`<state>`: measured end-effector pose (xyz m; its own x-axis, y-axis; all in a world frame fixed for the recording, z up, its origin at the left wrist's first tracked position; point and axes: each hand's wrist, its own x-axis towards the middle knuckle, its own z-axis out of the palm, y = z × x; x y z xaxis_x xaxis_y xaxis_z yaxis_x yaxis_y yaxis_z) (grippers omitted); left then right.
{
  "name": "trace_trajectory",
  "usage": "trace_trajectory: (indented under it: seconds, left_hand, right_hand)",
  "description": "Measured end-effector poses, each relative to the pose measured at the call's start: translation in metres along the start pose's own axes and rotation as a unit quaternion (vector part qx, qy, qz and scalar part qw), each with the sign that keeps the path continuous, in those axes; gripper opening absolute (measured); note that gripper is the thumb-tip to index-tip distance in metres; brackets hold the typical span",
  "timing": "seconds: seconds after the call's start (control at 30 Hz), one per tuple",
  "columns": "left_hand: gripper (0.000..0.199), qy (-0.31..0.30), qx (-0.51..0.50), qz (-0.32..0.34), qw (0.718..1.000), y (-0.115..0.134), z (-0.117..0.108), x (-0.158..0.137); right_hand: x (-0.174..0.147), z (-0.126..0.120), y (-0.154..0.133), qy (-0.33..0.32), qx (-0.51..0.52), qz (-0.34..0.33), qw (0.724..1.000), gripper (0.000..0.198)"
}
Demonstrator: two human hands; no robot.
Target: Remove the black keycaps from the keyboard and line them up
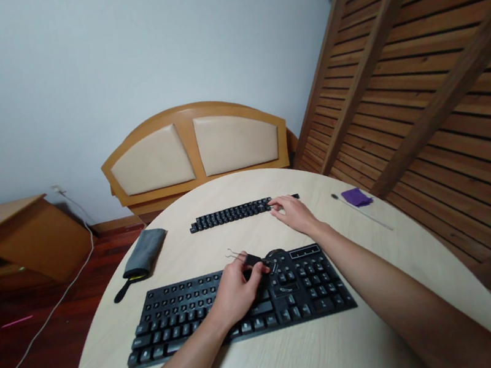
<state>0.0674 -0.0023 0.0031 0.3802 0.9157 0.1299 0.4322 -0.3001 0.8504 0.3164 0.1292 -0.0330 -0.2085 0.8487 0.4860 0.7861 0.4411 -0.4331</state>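
Note:
A black keyboard (pixel 334 303) lies in front of me, with its upper left rows stripped of keycaps. My left hand (pixel 236 288) rests over its middle, closed around a keycap puller (pixel 252 260) whose thin wire prongs point up and left. Farther back on the table, loose black keycaps (pixel 231 213) stand lined up in several rows. At the right part of these rows is my right hand (pixel 294 213), its thumb and fingers pinched on a keycap that they mostly hide.
On the round table (pixel 182 253), a grey pouch (pixel 145 253) lies at the left. A purple cloth (pixel 356 197) and a thin brush (pixel 364 213) lie at the right. A wooden headboard (pixel 193 148) stands behind, and slatted wood (pixel 426 87) leans at the right.

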Motion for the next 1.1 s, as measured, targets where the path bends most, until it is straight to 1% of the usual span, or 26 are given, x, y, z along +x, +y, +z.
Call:
trace_trajectory:
  seconds: [0.07, 0.13, 0.2, 0.27, 0.37, 0.43, 0.53, 0.67, 0.73, 0.83, 1.0, 1.1]
  left_hand:
    - [0.031, 0.003, -0.004, 0.013, 1.0, -0.001, 0.0, 0.0]
    - [0.031, 0.005, -0.004, 0.028, 1.0, -0.001, 0.0, 0.0]
    - [0.031, 0.004, 0.005, 0.038, 0.999, 0.0, -0.001, 0.0]
    - [0.031, 0.001, 0.02, 0.044, 0.999, 0.001, -0.001, 0.0]
    - [0.03, 0.004, 0.03, 0.041, 0.999, 0.001, -0.002, 0.0]
    - [0.029, 0.006, 0.03, 0.036, 0.999, 0.001, -0.002, 0.0]
    - [0.027, 0.002, 0.048, 0.043, 0.998, 0.002, -0.002, -0.001]
    - [0.021, 0.015, 0.118, 0.055, 0.991, 0.009, -0.005, -0.004]
    - [0.021, 0.02, 0.13, 0.066, 0.989, 0.011, -0.007, -0.004]
    - [0.024, 0.016, 0.096, 0.076, 0.992, 0.007, -0.008, -0.002]
    - [0.023, 0.032, -0.023, 0.045, 0.998, -0.005, -0.006, 0.002]
    - [0.024, 0.017, -0.032, 0.045, 0.998, -0.006, -0.006, 0.002]
  right_hand:
    - [-0.005, -0.012, -0.008, -0.016, 0.011, 0.0, 1.0, 0.02]
    - [-0.013, -0.026, -0.02, -0.047, 0.033, 0.002, 0.998, 0.019]
    - [-0.023, -0.04, -0.035, -0.101, 0.066, 0.007, 0.993, 0.02]
    - [-0.036, -0.052, -0.052, -0.157, 0.085, -0.002, 0.984, 0.021]
    - [-0.056, -0.059, -0.07, -0.203, 0.091, -0.024, 0.975, 0.02]
    - [-0.068, -0.057, -0.075, -0.197, 0.101, -0.026, 0.975, 0.019]
    - [-0.082, -0.049, -0.078, -0.148, 0.114, -0.004, 0.982, 0.019]
    - [-0.088, -0.039, -0.084, -0.108, 0.121, 0.009, 0.987, 0.016]
    - [-0.088, -0.036, -0.09, -0.093, 0.12, 0.004, 0.988, 0.015]
    - [-0.088, -0.033, -0.097, -0.083, 0.119, -0.003, 0.989, 0.014]
    - [-0.087, -0.035, -0.097, -0.101, 0.122, -0.008, 0.987, 0.013]
    - [-0.087, -0.036, -0.096, -0.104, 0.123, -0.016, 0.987, 0.014]
